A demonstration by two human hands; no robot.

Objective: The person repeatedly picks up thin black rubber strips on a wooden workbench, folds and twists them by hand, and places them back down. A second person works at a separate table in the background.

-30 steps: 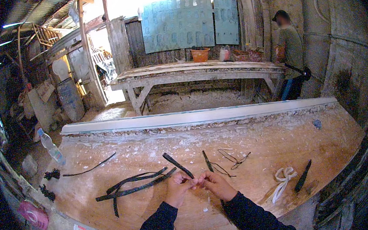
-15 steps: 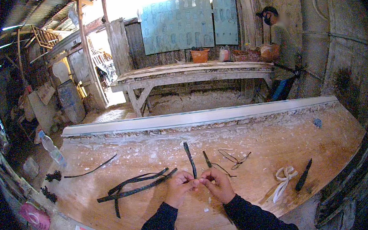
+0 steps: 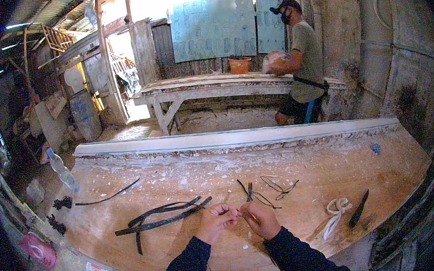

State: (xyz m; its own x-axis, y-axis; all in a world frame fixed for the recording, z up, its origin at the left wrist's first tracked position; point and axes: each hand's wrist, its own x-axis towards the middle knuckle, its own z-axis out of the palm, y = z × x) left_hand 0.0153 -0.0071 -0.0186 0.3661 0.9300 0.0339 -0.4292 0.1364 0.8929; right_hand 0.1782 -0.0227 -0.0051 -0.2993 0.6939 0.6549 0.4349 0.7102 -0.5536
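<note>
My left hand point(image 3: 217, 223) and my right hand point(image 3: 261, 220) meet over the brown tabletop, fingertips pinched close together. A short flat black strip point(image 3: 250, 191) sticks up from behind my right fingers, which appear to grip it. Whatever my left fingertips pinch is too small and covered to make out. Longer black strips point(image 3: 155, 223) lie crossed beside my left hand. Just beyond my right hand are a thin black cord point(image 3: 264, 199) and a thin looped cord point(image 3: 282, 187).
On the right lie a white tied strip point(image 3: 337, 213) and a dark pointed tool point(image 3: 359, 208). Black bundles point(image 3: 62, 202) and a plastic bottle point(image 3: 61, 170) sit at the left edge. A white raised ledge point(image 3: 232, 137) bounds the far side. Behind it, a person point(image 3: 304, 55) holds a container by another table.
The black strip that stood upright between my hands now shows shorter, behind my right hand. My right fingers have turned inward. Across the room, the person has moved left with the container.
</note>
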